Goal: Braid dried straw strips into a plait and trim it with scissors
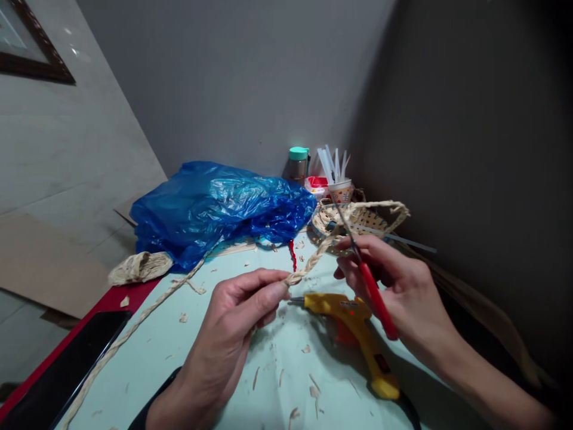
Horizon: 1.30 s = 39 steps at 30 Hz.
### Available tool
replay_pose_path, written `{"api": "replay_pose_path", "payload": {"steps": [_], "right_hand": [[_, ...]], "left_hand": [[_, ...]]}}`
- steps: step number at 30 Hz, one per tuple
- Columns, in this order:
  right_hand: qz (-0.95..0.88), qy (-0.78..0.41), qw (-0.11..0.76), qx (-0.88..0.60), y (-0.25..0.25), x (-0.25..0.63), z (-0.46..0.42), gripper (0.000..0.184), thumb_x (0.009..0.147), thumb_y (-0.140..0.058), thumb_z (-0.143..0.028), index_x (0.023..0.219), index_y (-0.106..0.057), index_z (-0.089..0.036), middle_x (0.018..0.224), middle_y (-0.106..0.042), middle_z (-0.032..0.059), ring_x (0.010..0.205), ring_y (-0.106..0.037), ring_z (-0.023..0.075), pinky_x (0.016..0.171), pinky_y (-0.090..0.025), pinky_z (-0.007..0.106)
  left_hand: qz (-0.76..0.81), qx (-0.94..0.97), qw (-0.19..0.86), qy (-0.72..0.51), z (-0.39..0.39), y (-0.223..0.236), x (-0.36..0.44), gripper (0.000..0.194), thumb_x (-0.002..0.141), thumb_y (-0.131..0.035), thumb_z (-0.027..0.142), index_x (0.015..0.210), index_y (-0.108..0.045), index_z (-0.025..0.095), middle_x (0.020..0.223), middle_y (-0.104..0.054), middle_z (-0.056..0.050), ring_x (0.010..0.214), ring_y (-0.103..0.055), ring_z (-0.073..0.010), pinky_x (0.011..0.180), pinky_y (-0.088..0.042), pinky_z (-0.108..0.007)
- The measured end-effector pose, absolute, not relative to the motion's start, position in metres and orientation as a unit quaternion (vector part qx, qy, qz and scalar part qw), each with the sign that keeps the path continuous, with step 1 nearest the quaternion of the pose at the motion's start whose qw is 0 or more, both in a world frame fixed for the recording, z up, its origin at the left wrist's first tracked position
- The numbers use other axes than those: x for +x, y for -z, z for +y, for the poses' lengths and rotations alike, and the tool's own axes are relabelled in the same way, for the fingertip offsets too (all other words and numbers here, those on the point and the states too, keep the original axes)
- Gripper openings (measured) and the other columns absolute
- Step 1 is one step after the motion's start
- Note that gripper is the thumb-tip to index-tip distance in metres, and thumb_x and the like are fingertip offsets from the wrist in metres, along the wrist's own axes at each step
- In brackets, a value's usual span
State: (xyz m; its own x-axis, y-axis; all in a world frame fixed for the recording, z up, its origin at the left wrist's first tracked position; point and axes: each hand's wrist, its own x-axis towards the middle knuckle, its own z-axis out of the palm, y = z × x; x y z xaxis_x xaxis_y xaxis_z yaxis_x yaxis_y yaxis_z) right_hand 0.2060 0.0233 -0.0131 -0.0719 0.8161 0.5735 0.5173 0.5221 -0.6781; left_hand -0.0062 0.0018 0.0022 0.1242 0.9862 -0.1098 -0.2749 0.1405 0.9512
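My left hand [237, 316] pinches a pale braided straw cord [316, 258] between thumb and fingers. From that pinch the braid runs up and right, past the fingertips of my right hand [387, 272], and loops over a basket. Red-handled scissors [378, 301] are held in my right hand, blades pointing up and away; whether the blades are apart I cannot tell. Those fingers also seem to touch the braid. Below both hands lies a yellow glue gun [344, 304] on its side, with a small red light lit and its nozzle near my left fingertips.
Behind are a blue plastic bag [219, 203], a woven basket [320, 221], a paper cup of glue sticks [341, 192] and a green-lidded jar [299, 164]. A phone [71, 370] and a long braid [120, 340] lie left. Straw scraps dot the pale green tabletop [268, 382].
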Motion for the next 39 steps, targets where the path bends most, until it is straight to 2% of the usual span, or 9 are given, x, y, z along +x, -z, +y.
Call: {"api": "replay_pose_path", "payload": {"steps": [4,8,12,15,18,22,27,34,39], "right_hand": [[-0.593,-0.333,0.574,-0.456,0.005,0.205,0.026,0.013,0.083,-0.069,-0.032,0.091,-0.064,-0.024,0.074,-0.067,-0.0007,0.059,-0.063,0.0133,0.044,-0.046,0.019],[-0.502,-0.423,0.633,-0.411,-0.003,0.206,0.028,0.016,0.081,-0.072,-0.035,0.091,-0.067,-0.024,0.088,-0.07,0.002,0.076,-0.07,0.0174,0.05,-0.053,0.018],[-0.445,-0.483,0.666,-0.354,-0.009,0.212,0.03,0.009,0.081,-0.073,-0.028,0.085,-0.069,-0.022,0.088,-0.07,0.0019,0.079,-0.068,0.0138,0.058,-0.054,0.017],[-0.434,-0.493,0.673,-0.34,-0.01,0.219,0.034,0.007,0.081,-0.073,-0.025,0.08,-0.07,-0.019,0.079,-0.069,0.0018,0.068,-0.064,0.0109,0.049,-0.047,0.015],[-0.444,-0.49,0.671,-0.336,-0.008,0.222,0.036,0.012,0.081,-0.073,-0.029,0.078,-0.069,-0.017,0.074,-0.067,0.002,0.058,-0.059,0.0097,0.041,-0.041,0.015],[-0.442,-0.486,0.671,-0.344,-0.012,0.217,0.03,0.011,0.084,-0.07,-0.031,0.086,-0.068,-0.02,0.085,-0.068,0.0023,0.075,-0.062,0.0124,0.052,-0.045,0.016],[-0.446,-0.487,0.668,-0.343,-0.022,0.214,0.023,0.013,0.081,-0.073,-0.029,0.086,-0.064,-0.02,0.085,-0.063,-0.0003,0.065,-0.052,0.0088,0.055,-0.044,0.019],[-0.45,-0.496,0.653,-0.353,-0.027,0.216,0.021,0.02,0.078,-0.075,-0.028,0.091,-0.061,-0.021,0.083,-0.065,-0.0016,0.066,-0.054,0.0091,0.055,-0.044,0.019],[-0.474,-0.475,0.655,-0.347,-0.015,0.211,0.024,0.031,0.075,-0.079,-0.031,0.097,-0.059,-0.023,0.083,-0.07,-0.001,0.073,-0.065,0.0129,0.059,-0.051,0.02]], "left_hand": [[0.461,0.457,0.598,-0.47,0.003,-0.001,-0.007,0.017,0.079,-0.071,0.032,0.076,-0.073,0.015,0.064,-0.051,0.0,0.059,-0.034,-0.0091,0.053,-0.028,-0.021],[0.485,0.515,0.545,-0.45,0.004,-0.001,-0.004,0.02,0.078,-0.069,0.032,0.07,-0.072,0.015,0.064,-0.055,-0.002,0.058,-0.039,-0.0114,0.053,-0.029,-0.023],[0.502,0.546,0.495,-0.454,0.003,0.0,0.001,0.018,0.074,-0.072,0.034,0.072,-0.076,0.017,0.062,-0.061,-0.003,0.057,-0.045,-0.0126,0.053,-0.031,-0.024],[0.502,0.545,0.492,-0.456,0.003,0.003,0.002,0.022,0.073,-0.073,0.038,0.084,-0.079,0.019,0.06,-0.061,-0.002,0.059,-0.049,-0.0139,0.056,-0.035,-0.024],[0.509,0.56,0.485,-0.438,0.004,0.005,0.0,0.022,0.076,-0.072,0.039,0.08,-0.08,0.019,0.055,-0.059,-0.002,0.057,-0.05,-0.0143,0.057,-0.036,-0.025],[0.509,0.6,0.434,-0.439,0.007,0.006,0.0,0.015,0.075,-0.073,0.032,0.074,-0.08,0.02,0.062,-0.066,-0.005,0.062,-0.056,-0.0181,0.059,-0.039,-0.026],[0.508,0.653,0.364,-0.426,0.007,0.008,0.003,0.009,0.076,-0.072,0.025,0.072,-0.08,0.022,0.072,-0.071,-0.006,0.073,-0.061,-0.0214,0.063,-0.043,-0.026],[0.521,0.631,0.38,-0.432,0.014,0.007,-0.002,0.01,0.076,-0.071,0.024,0.08,-0.081,0.023,0.075,-0.071,-0.005,0.055,-0.055,-0.0151,0.055,-0.043,-0.024],[0.519,0.66,0.363,-0.404,0.012,0.004,0.001,0.021,0.078,-0.071,0.027,0.097,-0.079,0.025,0.098,-0.074,-0.008,0.086,-0.064,-0.0243,0.076,-0.047,-0.029]]}}
